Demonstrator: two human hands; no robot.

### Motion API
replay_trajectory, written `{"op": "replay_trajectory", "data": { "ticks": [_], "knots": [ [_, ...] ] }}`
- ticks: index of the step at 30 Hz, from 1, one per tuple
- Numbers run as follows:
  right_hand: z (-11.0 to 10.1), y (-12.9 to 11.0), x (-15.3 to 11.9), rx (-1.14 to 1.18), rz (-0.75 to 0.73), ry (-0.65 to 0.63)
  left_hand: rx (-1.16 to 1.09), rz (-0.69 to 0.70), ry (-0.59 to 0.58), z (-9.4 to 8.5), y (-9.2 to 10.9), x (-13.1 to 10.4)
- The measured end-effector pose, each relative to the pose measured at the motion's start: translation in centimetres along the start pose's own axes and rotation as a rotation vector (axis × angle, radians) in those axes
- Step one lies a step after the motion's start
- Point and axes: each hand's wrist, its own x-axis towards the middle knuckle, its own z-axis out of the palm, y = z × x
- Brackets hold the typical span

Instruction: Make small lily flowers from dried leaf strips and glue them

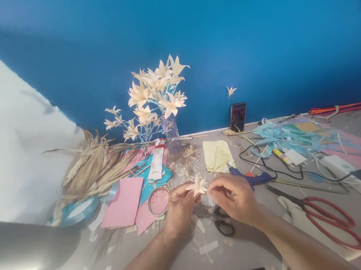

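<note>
Between the fingers of my left hand (181, 202) is a small cream husk flower (198, 186), its pointed petals spread and facing up. My right hand (236, 197) is close by on the flower's right side, with its thumb and fingers curled together near the petals; whether something small is pinched there is hidden. Below the hands, black-handled scissors (224, 228) lie on the table. Just beyond my right hand rests a blue glue gun (251, 178). A roll of tape (158, 201) lies left of my left hand.
A clear vase (172, 134) of similar flowers (159, 87) stands near the blue wall. Dried husks (89, 166) and pink paper (123, 202) lie left. Red-handled scissors (328, 217), cables and blue ribbon (266, 136) spread right. A phone (238, 117) leans upright behind yellow paper (217, 153).
</note>
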Motion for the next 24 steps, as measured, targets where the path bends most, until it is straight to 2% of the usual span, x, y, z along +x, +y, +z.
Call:
{"op": "replay_trajectory", "data": {
  "ticks": [7,10,14,17,20,22,24],
  "knots": [
    [0.5,-0.4,0.2,0.029,0.149,-0.062,0.253,0.127,-0.041,-0.6,-0.1,-0.2],
    [0.7,-0.3,0.1,0.043,0.181,-0.072,0.252,0.087,-0.035,-0.5,0.0,-0.2],
    [0.7,-0.3,0.1,0.016,0.192,-0.079,0.143,-0.013,0.004,-0.3,0.1,0.0],
    [0.7,-0.1,0.0,-0.026,0.122,-0.011,0.112,-0.044,0.03,-0.2,0.0,0.1],
    [0.8,0.2,-0.2,-0.181,-0.061,0.118,0.146,-0.04,0.062,-0.2,0.0,0.2],
    [1.0,0.3,-0.4,-0.292,-0.153,0.123,0.194,-0.03,0.074,-0.3,-0.1,0.2],
    [1.2,0.5,-0.5,-0.376,-0.183,0.089,0.244,-0.022,0.075,-0.3,-0.2,0.1]
  ]
}}
